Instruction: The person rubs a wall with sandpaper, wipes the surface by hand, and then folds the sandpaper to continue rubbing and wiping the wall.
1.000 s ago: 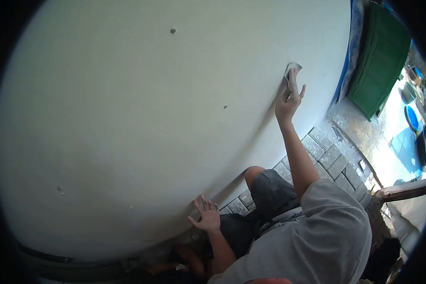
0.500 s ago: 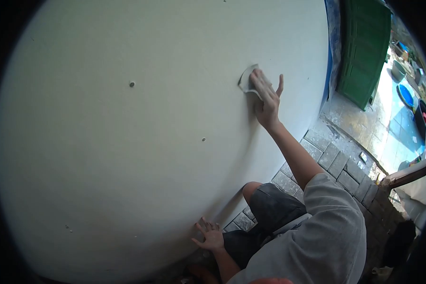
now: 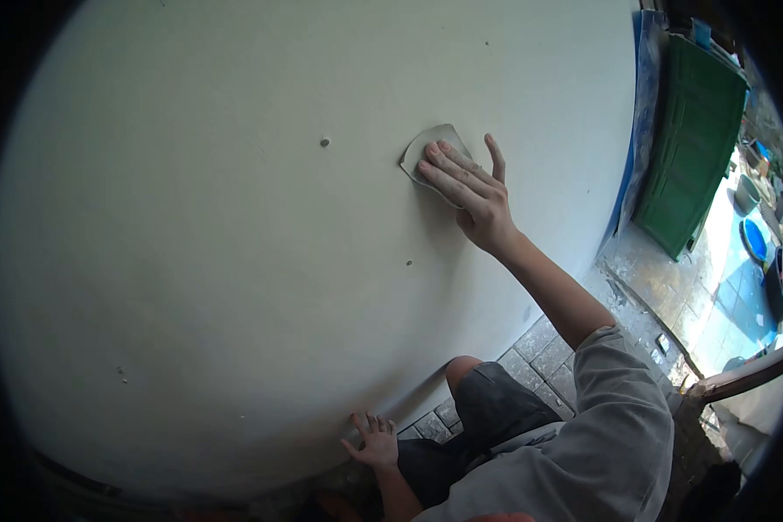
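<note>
A pale, curled sheet of sandpaper lies against the white wall. Several outstretched fingers of my right hand press it flat, while the little finger sticks up off to the side. White dust coats those fingers. Left of the sheet, a small dark hole marks the wall, and another hole sits below. Low down by the foot of the wall, my left hand is open and holds nothing, its fingers spread beside my dark shorts.
Grey paving blocks run along the wall's base. At the right, a green panel leans near the wall's end beside blue sheeting. Beyond it are a blue basin and a grey-green tub on sunlit tiles.
My right hand has slid the sandpaper leftward over the wall, closer to the holes. The camera view has turned a little. My left hand stays low with its fingers spread.
</note>
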`<control>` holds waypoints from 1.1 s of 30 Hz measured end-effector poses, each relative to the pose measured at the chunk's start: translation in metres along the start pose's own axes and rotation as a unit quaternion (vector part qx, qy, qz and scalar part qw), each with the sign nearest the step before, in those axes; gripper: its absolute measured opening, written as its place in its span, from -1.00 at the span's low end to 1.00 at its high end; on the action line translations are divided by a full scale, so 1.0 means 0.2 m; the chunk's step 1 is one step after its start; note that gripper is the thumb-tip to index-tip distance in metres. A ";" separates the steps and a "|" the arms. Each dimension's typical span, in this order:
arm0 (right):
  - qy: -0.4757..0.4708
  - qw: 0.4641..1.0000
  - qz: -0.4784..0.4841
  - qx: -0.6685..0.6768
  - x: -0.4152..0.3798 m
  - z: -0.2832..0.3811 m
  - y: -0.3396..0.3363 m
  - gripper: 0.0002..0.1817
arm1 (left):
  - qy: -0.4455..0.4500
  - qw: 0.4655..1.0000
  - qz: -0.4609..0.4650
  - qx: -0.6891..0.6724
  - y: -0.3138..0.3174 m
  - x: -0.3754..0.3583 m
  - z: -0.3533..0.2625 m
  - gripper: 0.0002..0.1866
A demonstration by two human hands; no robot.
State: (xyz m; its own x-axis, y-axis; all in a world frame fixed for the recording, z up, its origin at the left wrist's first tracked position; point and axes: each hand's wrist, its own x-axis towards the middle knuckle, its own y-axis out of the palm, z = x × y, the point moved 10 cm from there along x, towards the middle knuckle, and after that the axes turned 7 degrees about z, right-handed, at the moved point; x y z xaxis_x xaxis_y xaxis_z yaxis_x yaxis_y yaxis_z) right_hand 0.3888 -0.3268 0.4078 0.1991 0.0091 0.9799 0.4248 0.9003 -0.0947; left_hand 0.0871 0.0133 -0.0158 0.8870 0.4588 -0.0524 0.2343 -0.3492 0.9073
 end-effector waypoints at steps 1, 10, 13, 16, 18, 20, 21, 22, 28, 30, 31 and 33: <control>-0.071 0.995 0.070 -0.031 0.02 0.08 0.05 -0.41 | 0.001 1.000 -0.002 -0.004 0.01 0.01 0.01 -0.26; -0.102 0.989 0.101 -0.035 0.18 0.36 0.11 -0.28 | 0.015 0.999 0.013 0.034 -0.04 0.03 -0.02 -0.15; 0.006 1.000 -0.004 -0.011 0.20 0.30 0.03 -0.32 | 0.010 0.998 0.011 0.053 -0.04 -0.03 0.00 -0.15; -0.167 0.968 0.184 -0.034 0.01 0.62 0.27 -0.42 | 0.018 0.997 0.004 0.072 -0.01 0.01 -0.01 -0.15; -0.209 0.961 0.158 -0.090 0.02 0.71 0.23 -0.46 | -0.005 0.997 0.001 0.075 -0.03 0.00 0.01 -0.14; -0.112 0.987 0.103 -0.057 0.12 0.62 0.10 -0.52 | 0.003 0.998 -0.012 0.060 -0.04 0.00 -0.01 -0.20; -0.036 0.997 0.067 -0.006 0.14 0.54 0.06 -0.56 | -0.003 0.999 -0.024 0.048 -0.03 -0.01 0.01 -0.26; 0.078 0.991 0.027 0.109 0.10 0.45 0.01 -0.63 | 0.005 0.999 -0.029 0.041 -0.02 -0.01 0.02 -0.26; 0.339 0.866 -0.008 0.368 -0.31 0.45 -0.08 -0.75 | -0.004 0.951 -0.199 0.236 0.03 -0.05 -0.04 -0.60; 0.368 0.840 0.034 0.397 -0.48 0.53 -0.02 -0.76 | 0.060 0.930 -0.141 0.334 0.35 -0.11 -0.15 -0.71; 0.377 0.826 0.072 0.413 -0.56 0.58 0.03 -0.76 | 0.063 0.930 -0.138 0.335 0.49 -0.14 -0.15 -0.71; 0.380 0.795 0.169 0.441 -0.67 0.72 0.14 -0.79 | 0.177 0.868 -0.036 0.462 0.94 -0.23 -0.23 -0.72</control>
State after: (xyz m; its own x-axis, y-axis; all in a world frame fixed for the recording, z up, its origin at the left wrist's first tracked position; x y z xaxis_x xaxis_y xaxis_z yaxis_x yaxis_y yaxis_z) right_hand 0.2473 -0.2411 0.2991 0.7888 0.3526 0.5034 -0.4855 0.8598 0.1585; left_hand 0.0730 -0.0366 0.1764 0.7177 0.6713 0.1850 0.6478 -0.7412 0.1761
